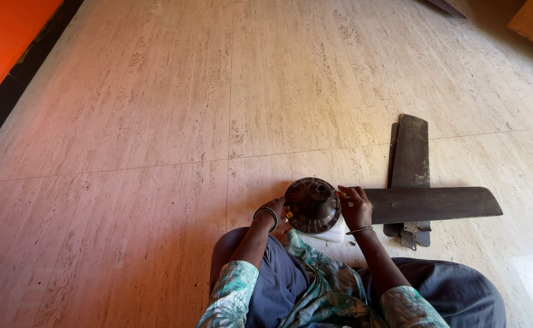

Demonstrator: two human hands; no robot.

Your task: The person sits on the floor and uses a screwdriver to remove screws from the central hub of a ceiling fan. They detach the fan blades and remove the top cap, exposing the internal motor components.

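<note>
A dark round ceiling fan motor [311,204] sits on the tiled floor right in front of me. One long dark fan blade [436,204] reaches from it to the right. My left hand [274,211] grips the motor's left rim. My right hand [354,206] rests at the motor's right edge where the blade meets it, fingers curled; a small yellowish thing shows at the fingertips, too small to name. Both wrists wear thin bangles.
Two more dark blades [409,153] lie stacked on the floor under the attached blade, pointing away from me. A white scrap [336,233] lies beneath the motor. An orange wall with a black base [5,79] runs at the left. My knees fill the bottom.
</note>
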